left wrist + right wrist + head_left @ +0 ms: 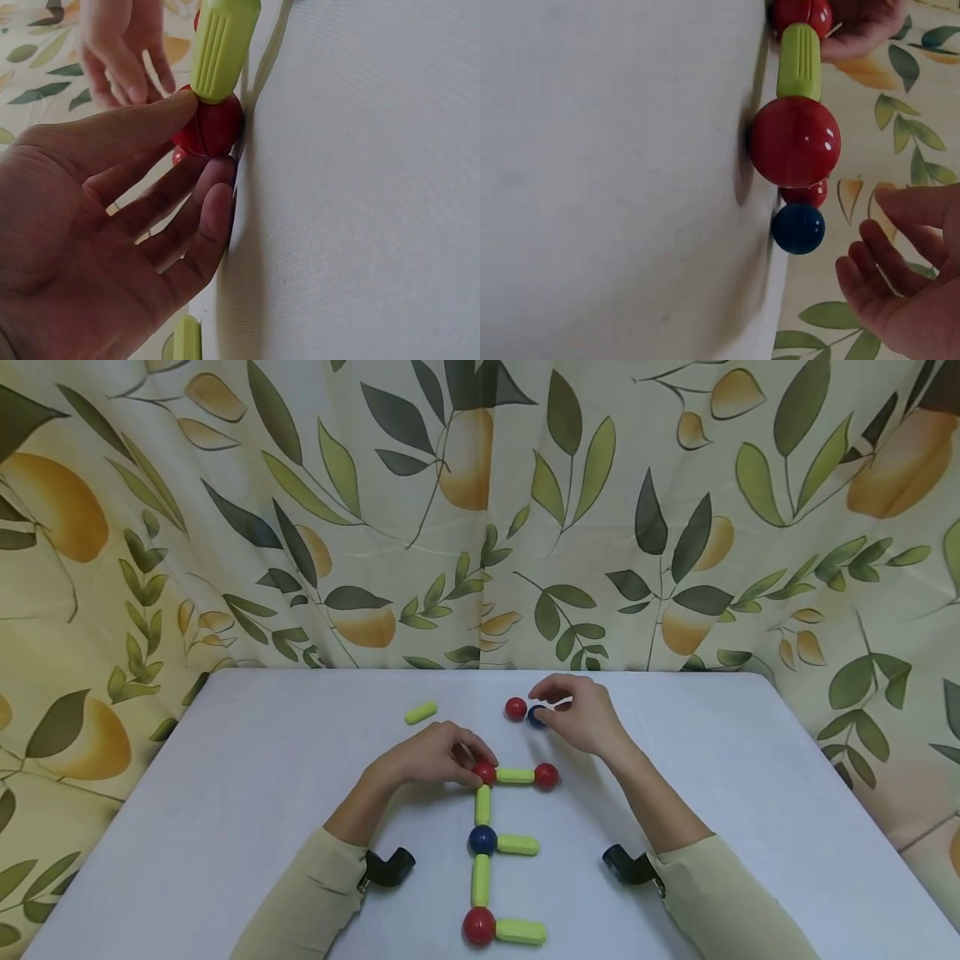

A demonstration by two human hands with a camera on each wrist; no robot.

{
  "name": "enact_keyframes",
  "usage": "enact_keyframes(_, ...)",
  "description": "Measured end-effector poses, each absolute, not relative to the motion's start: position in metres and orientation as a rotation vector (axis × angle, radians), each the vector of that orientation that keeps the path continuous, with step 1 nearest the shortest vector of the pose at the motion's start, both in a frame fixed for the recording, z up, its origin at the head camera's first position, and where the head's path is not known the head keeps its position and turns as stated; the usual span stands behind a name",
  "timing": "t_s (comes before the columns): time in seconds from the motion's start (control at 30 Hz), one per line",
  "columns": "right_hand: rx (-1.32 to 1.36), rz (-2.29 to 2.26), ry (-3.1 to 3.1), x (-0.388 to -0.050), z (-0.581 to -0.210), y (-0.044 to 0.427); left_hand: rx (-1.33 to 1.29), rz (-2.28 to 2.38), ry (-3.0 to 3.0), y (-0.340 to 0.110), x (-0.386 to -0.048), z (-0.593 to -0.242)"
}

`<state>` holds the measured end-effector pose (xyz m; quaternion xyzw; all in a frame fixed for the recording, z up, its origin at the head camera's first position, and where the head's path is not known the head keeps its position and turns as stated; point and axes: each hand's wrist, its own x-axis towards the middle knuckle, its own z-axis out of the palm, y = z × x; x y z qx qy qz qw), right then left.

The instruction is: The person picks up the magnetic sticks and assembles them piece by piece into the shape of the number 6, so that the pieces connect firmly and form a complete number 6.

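I am at a fabric-screened tabletop workspace; whether it belongs to a home or a lab, I cannot tell. A curtain (pixel 525 577) printed with fruit and leaves hangs behind the white table (pixel 262 827) and along both its sides. On the table, red and blue balls (pixel 478 927) and lime-green rods (pixel 514 776) look like a construction toy.

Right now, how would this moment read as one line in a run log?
left hand: pinches corner red ball | right hand: near loose blue ball, not gripping it | single green stick: lies apart
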<state>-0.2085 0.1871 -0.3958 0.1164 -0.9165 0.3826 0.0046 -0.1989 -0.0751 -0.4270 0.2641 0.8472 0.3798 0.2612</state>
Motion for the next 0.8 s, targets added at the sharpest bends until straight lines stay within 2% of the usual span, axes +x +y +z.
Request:
enact_keyframes(0.33, 0.468, 1.185, -3.033, -0.243, -0.403, 0.177, 0.728, 1.032, 2.290, -0.076, -0.202, -0.429)
enact_keyframes(0.8, 0.481, 1.194, -3.046, -0.252, -0.412, 0.168, 0.733, 1.034, 2.291, -0.076, -0.200, -0.430)
